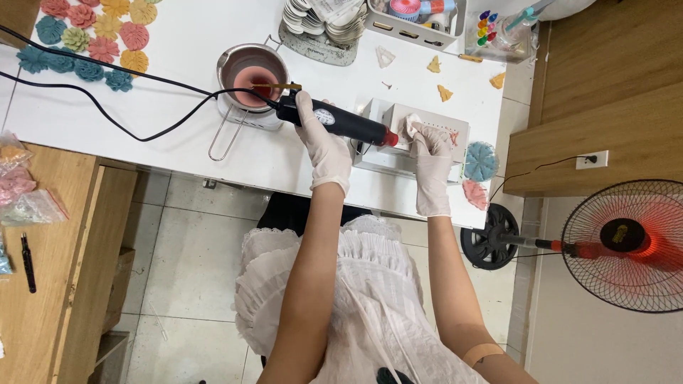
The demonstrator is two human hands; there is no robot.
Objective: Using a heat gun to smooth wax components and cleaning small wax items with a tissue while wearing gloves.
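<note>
White latex gloves cover both our hands above the white table (185, 142). We take the black heat tool (334, 122) as our landmark: it lies level over the table, its red tip pointing right and its black cord (107, 117) trailing off its left end across the tabletop. Our left hand (321, 139) is wrapped around the middle of the tool's body, fingers closed firmly on it. Just right of the red tip, our right hand (429, 160) pinches a small crumpled white piece (411, 128) between thumb and fingers, holding it against the tip, over a white box (420, 135) that sits directly beneath the tool's front end. Immediately left of the tool's rear end stands a metal pot (250, 71) of pink melted wax, its wire handle reaching toward us. Farther left of the tool, coloured flower-shaped pieces (89, 39) lie in a cluster. Beyond the tool, at the table's far edge, rests a stack of white shell-shaped moulds (320, 21). Right of the tool, past the table, stands a fan (626, 242).
</note>
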